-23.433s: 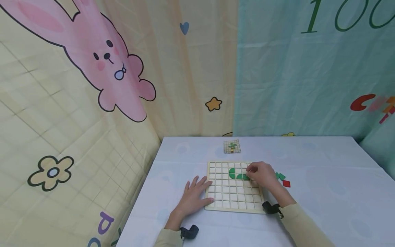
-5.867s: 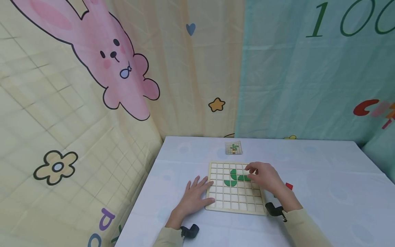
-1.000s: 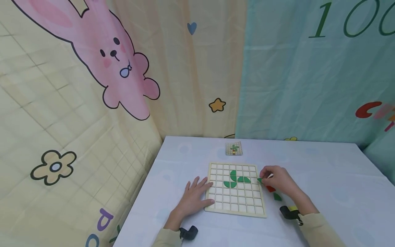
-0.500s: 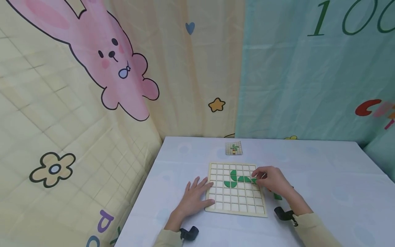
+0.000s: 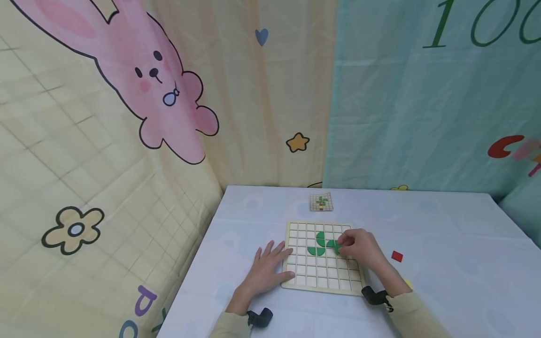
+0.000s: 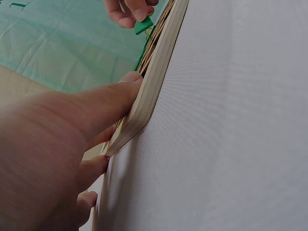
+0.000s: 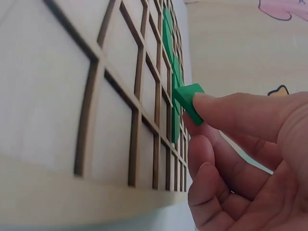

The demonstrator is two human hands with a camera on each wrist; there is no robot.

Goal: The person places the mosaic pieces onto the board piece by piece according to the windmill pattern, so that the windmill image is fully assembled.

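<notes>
My right hand (image 5: 361,246) pinches a green quarter-round tile (image 7: 188,94) between thumb and fingers, tilted just above the wooden grid board (image 5: 321,272). Several green tiles lie in the board's cells: a pair forms a half-round (image 5: 320,238) near the middle, another pair (image 5: 316,251) sits just below it. To the right of these is a further green tile (image 5: 330,243), partly beside the held one. My left hand (image 5: 264,267) rests with spread fingers on the board's left edge; its thumb (image 6: 113,98) lies on the rim in the left wrist view.
A small pattern card (image 5: 321,202) with a green and yellow figure lies behind the board. Right of the board are a red square tile (image 5: 397,256) and a yellow tile (image 5: 408,283) partly hidden by the right forearm. Curtains (image 5: 270,94) hang behind the table.
The right hand has carried a green tile from beside the board leftward over the grid. Since the oldest frame, the lower green pair has appeared on the board. The left hand stays put.
</notes>
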